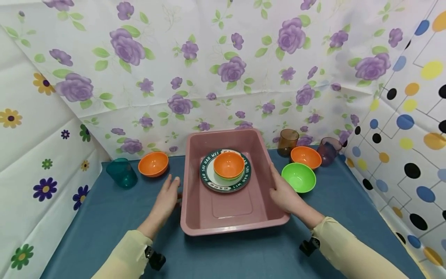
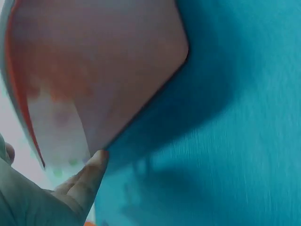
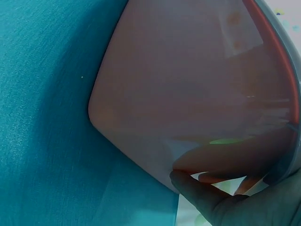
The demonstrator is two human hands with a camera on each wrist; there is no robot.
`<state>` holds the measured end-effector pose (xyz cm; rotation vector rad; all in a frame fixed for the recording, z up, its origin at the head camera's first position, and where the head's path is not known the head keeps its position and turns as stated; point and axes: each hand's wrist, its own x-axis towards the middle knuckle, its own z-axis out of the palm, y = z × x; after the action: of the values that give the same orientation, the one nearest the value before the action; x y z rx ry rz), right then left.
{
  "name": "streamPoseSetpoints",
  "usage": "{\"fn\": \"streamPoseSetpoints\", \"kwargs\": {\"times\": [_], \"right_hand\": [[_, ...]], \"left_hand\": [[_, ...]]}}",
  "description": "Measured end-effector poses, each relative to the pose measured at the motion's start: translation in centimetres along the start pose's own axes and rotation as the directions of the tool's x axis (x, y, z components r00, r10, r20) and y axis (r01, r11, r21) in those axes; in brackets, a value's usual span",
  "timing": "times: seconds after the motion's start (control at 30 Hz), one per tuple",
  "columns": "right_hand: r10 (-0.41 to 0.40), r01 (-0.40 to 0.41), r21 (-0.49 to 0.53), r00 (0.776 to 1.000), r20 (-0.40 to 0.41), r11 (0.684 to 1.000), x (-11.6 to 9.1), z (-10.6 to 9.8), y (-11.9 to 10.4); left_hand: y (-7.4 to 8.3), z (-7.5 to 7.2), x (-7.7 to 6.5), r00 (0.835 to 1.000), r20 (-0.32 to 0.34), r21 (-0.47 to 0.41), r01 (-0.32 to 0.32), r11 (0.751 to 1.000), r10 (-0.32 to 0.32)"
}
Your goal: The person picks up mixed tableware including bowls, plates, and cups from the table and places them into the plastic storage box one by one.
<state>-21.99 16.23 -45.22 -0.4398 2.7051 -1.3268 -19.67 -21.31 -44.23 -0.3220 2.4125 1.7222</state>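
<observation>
In the head view, a pink rectangular basin stands between both hands. Inside it, a white plate with a dark green lettered rim carries an orange bowl stacked on a green one. My left hand is at the basin's left side with its fingers stretched out; in the left wrist view a fingertip meets the lower outer wall. At the right side, my right hand grips the basin, thumb over the rim and fingers against the outer wall.
Left of the basin are a teal cup, tilted, and an orange bowl. On the right are a green bowl, an orange bowl, a brown cup and a purple cup. Patterned sheets enclose the blue table.
</observation>
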Motion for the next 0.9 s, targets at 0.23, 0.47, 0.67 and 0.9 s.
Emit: {"fn": "streamPoseSetpoints", "kwargs": {"times": [0.23,0.47,0.67,0.9], "right_hand": [[0.021,-0.021,-0.001,1.0,-0.003,1.0,0.1,0.1,0.1],[0.025,-0.025,0.018,1.0,-0.004,1.0,0.2,0.0,0.1],[0.038,-0.038,0.023,0.999,-0.009,0.999,0.1,0.1,0.3],[0.02,-0.02,0.016,1.0,-0.011,1.0,0.2,0.0,0.4]], "left_hand": [[-0.7,-3.5,1.8,0.979,-0.068,-0.235,0.169,0.957,-0.19],[-0.2,-5.7,4.1,0.933,-0.143,-0.435,0.241,0.868,-0.33],[0.2,-6.1,5.7,0.913,-0.161,-0.535,0.238,0.811,-0.374],[-0.7,-6.1,7.2,0.884,-0.221,-0.592,0.214,0.777,-0.412]]}}
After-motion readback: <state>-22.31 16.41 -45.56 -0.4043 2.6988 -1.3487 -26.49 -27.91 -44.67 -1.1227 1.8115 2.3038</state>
